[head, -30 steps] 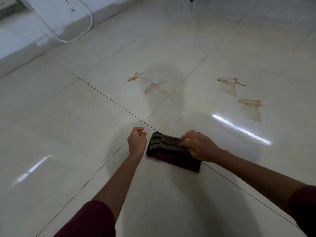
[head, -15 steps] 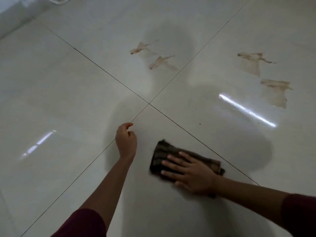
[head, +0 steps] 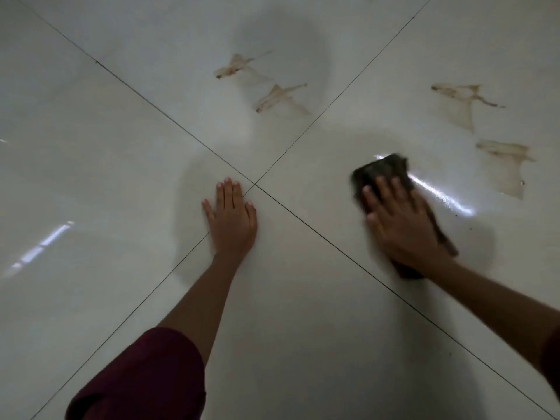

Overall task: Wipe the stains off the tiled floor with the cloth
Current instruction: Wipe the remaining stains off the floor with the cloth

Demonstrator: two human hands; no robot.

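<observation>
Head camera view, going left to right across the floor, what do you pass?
Maroon sleeve → left hand flat on the tile → two brown stains → dark cloth under the right hand → two more stains.

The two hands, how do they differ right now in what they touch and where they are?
The left hand lies flat on the bare tile beside the crossing of the grout lines; the right hand presses flat on the dark cloth. The left hand looks sharp, the right hand and cloth look blurred. The right hand lies nearer the right pair of brown stains. Both have straight fingers, palm down.
</observation>
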